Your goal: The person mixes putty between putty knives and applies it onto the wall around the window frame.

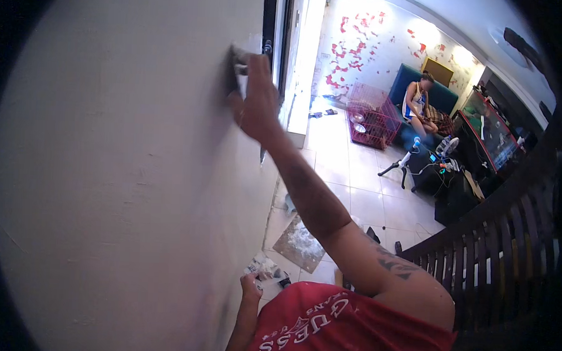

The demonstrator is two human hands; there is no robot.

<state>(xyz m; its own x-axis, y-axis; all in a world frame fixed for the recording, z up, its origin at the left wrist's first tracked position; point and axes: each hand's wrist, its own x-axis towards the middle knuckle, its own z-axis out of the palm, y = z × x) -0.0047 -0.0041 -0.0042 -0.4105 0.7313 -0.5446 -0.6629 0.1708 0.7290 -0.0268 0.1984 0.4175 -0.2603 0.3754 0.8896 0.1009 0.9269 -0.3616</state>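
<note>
right hand (pixel 258 110) clamped on scraper (pixel 241 61), at wall's (pixel 121 151) upper right edge, left hand (pixel 251 288) gripping smeared plate (pixel 264 266), by wall's lower right edge

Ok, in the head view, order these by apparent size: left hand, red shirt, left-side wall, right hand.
Largest to smallest:
1. Left-side wall
2. Red shirt
3. Right hand
4. Left hand

Near wall (pixel 126 170): matt, mostly smooth, faintly ridged
Raised blade (pixel 240 58): pasty smears, material unclear
Floor board (pixel 283 246): rough, caked with powdery white
Floor tiles (pixel 365 206): smooth, glossy
Shirt (pixel 350 326): matt cloth
Cage (pixel 370 110): thin wire, apparently metal
Slatted rail (pixel 477 221): looks wooden
Far wall (pixel 353 48): flaking paint
</note>
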